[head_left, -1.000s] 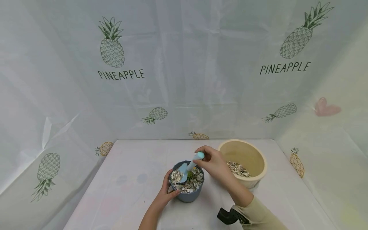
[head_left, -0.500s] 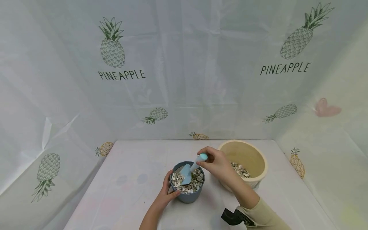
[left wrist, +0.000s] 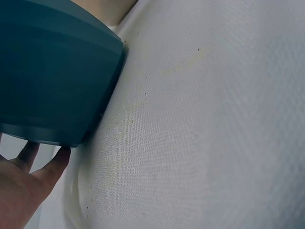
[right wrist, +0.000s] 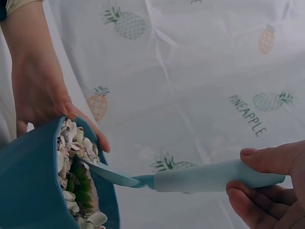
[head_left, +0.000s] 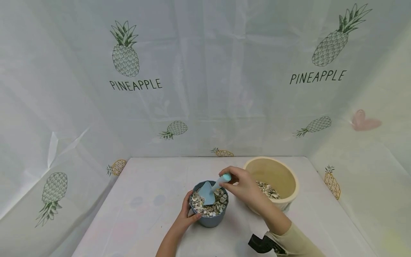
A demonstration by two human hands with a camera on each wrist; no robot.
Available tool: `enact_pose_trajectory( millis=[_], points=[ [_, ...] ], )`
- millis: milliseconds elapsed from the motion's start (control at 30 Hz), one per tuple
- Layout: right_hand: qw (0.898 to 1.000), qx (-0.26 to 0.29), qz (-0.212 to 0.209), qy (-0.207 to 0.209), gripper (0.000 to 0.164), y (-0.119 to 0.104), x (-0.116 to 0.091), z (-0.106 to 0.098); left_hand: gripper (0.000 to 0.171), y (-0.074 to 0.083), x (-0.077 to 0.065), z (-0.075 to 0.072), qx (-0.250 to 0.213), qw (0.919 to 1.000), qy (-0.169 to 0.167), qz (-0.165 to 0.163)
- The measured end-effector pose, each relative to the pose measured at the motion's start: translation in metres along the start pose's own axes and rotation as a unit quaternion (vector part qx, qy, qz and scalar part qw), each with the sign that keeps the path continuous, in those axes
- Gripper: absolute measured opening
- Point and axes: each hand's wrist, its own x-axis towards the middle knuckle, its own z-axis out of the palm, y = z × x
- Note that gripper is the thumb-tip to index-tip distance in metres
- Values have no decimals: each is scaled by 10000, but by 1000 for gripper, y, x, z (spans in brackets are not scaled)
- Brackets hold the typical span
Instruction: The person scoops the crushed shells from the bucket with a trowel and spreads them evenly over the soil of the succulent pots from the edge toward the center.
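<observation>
A blue-grey flower pot (head_left: 210, 222) stands on the table, filled with pale gravel (head_left: 209, 211). My left hand (head_left: 184, 217) grips it at the left side, thumb at the near rim and fingers round the far side. In my right hand (head_left: 243, 185) is a small light-blue trowel (head_left: 207, 193), pinched near the end of its handle. Its blade lies over the gravel inside the pot, tip reaching into the stones in the right wrist view. Beneath the blade there, a green succulent (right wrist: 82, 183) shows among the stones; the blade mostly hides it in the head view.
Right behind my right forearm stands a larger cream pot (head_left: 273, 171) with some gravel (head_left: 269, 190) in its bottom. A pale cloth covers the table (head_left: 151, 207). Behind it hangs a pineapple-print curtain (head_left: 218, 89).
My right hand has shifted slightly right and down, and the trowel blade has turned, leaving its broad face flatter over the pot's middle. My left hand stays on the pot.
</observation>
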Motion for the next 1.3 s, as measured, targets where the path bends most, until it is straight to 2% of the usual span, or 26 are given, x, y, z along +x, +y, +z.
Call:
enact_pose_trajectory(
  millis=[167, 433, 767, 1200, 1300],
  points=[
    [9997, -90, -221, -61, 23, -2, -1, -4, 94, -1, 0, 0, 13, 10000, -15, 27],
    [9982, 20, -575, 149, 24, -2, -1, 0, 93, -2, 1, 0, -9, 9999, -50, 122],
    [9981, -39, -557, 256, 25, 1, -1, 0, 94, -3, 1, -2, -2, 9999, -54, 131],
    [9971, -217, -635, 355, 26, -2, -7, -12, 93, 0, -1, 1, 119, 9999, 63, -48],
    [9975, -195, -538, 405, 26, -4, -11, -17, 93, 2, -1, 0, 259, 9996, 129, 45]
  ],
)
